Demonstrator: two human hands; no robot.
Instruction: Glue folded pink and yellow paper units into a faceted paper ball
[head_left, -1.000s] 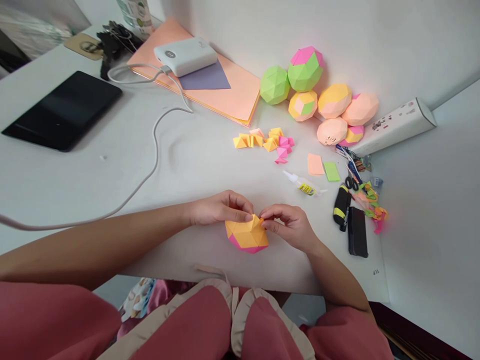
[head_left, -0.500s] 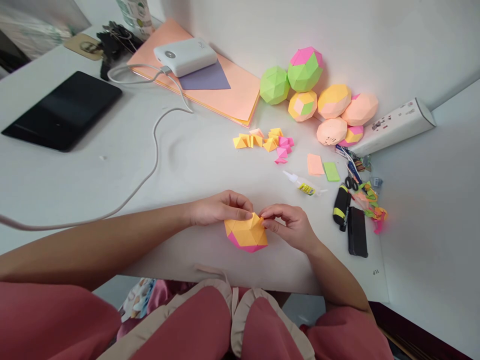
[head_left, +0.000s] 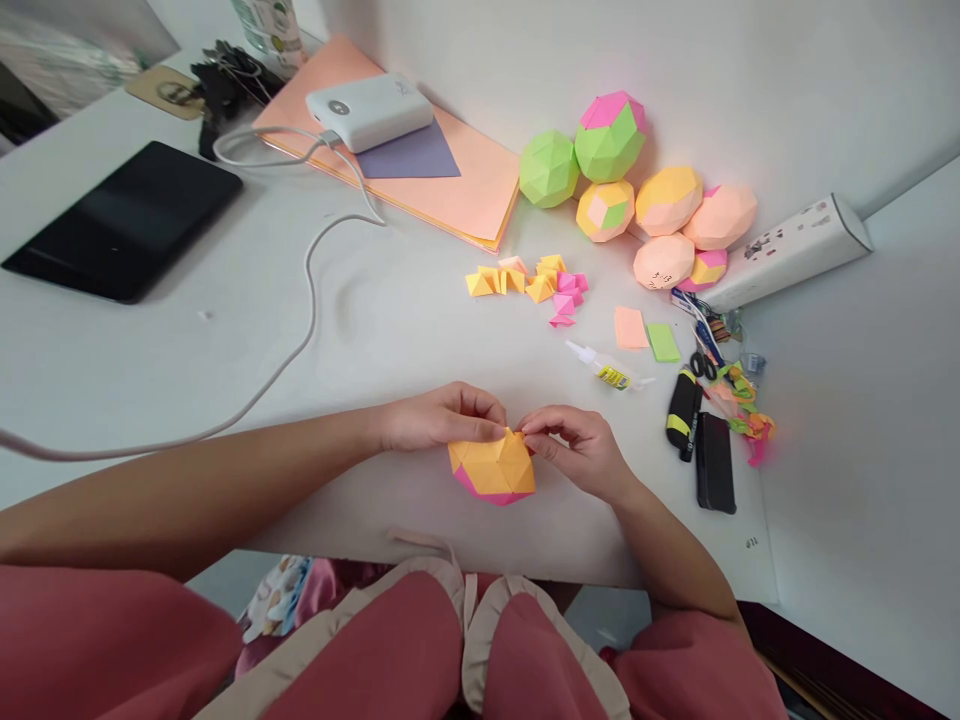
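Note:
An orange and pink folded paper ball [head_left: 493, 468] rests near the front edge of the white table [head_left: 390, 310]. My left hand [head_left: 439, 415] grips its upper left side, fingertips pinching the top. My right hand [head_left: 581, 450] pinches the top right flap of the same ball. Small folded paper pieces [head_left: 529, 282] in orange, peach and pink lie in a cluster farther back. A little glue bottle [head_left: 609, 370] lies to the right of my hands.
Several finished paper balls [head_left: 637, 200] sit against the back wall. A peach paper stack [head_left: 457, 190] carries a white power bank [head_left: 367, 110] with a cable [head_left: 307, 300]. A black tablet [head_left: 124, 220] lies at left. Scissors, pens and black items [head_left: 709, 440] lie at right.
The paper ball has turned slightly in my hands. Both hands stay in the same place.

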